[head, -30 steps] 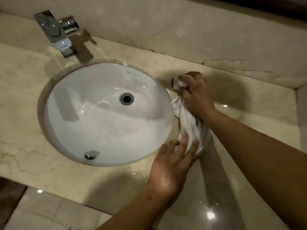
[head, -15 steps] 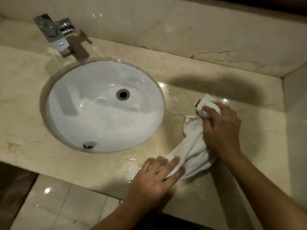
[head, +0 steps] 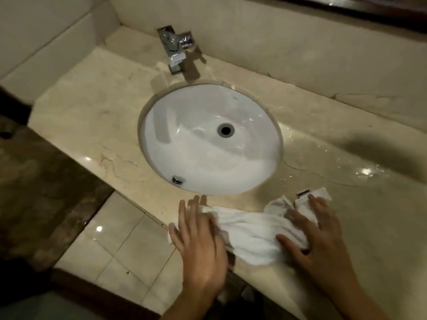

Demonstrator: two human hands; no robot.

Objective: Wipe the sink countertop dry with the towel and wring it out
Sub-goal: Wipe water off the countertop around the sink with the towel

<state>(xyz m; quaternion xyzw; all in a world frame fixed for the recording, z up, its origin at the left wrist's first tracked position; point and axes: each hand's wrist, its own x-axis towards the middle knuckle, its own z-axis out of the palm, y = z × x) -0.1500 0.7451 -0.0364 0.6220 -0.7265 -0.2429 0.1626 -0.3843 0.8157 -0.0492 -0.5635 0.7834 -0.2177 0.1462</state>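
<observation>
**Both hands flat on the towel at the near edge of the counter**

The beige marble countertop [head: 92, 116] fills most of the view, and a glossy film of water [head: 323, 162] lies on it to the right of the basin. The white oval sink [head: 208, 162] is set into the middle of it. The white towel [head: 249, 229] lies on the near strip of the counter, just in front of the basin, drawn out into a long crumpled band running left to right.

The left hand [head: 201, 245] rests palm down on the towel's left end. Its fingers are straight and spread, their tips reaching past the cloth towards the basin rim, and a little towel shows to the left of the hand. The right hand [head: 321, 241] presses on the right end, also palm down with the fingers spread. Cloth shows between the fingers and beyond their tips, where a corner with a dark label [head: 303, 193] lies free. Neither hand curls round the fabric.

At the far side the chrome faucet [head: 174, 51] stands behind the basin, and the drain [head: 225, 129] sits in the bowl.

Half a second ago the towel was bunched to the right of the basin and the right hand gripped its far end with curled fingers. Now it is stretched along the near edge, the hands are further apart, and the right hand lies flat
</observation>
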